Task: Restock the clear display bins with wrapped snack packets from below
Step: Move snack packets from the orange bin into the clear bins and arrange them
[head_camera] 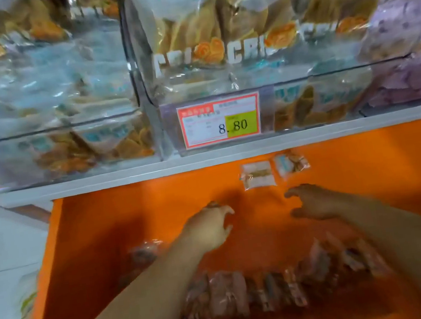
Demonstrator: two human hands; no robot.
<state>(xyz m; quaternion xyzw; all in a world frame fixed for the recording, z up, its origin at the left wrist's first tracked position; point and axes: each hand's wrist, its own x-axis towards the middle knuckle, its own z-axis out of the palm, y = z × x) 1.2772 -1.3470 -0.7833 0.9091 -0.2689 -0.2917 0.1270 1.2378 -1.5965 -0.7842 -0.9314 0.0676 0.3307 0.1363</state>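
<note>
NEAR: wrapped snack packets (277, 286) are heaped in the orange drawer (99, 230) | MID: left hand (213, 224) and right hand (311, 204) are held over the drawer floor, fingers loosely spread, nothing gripped | FAR: a pale small packet (257, 174) and a second small packet (292, 164) are laid side by side | ABOVE: clear display bins (288, 87) are seen stocked with bags, with the price tag (221, 120) marked 8.80

Viewpoint: head-worn, facing forward and down, close in.
Beyond left hand (210, 223) and right hand (313, 205): clear plastic display bins (287, 78).
Under both hands: orange open-topped compartment (130, 212).
</note>
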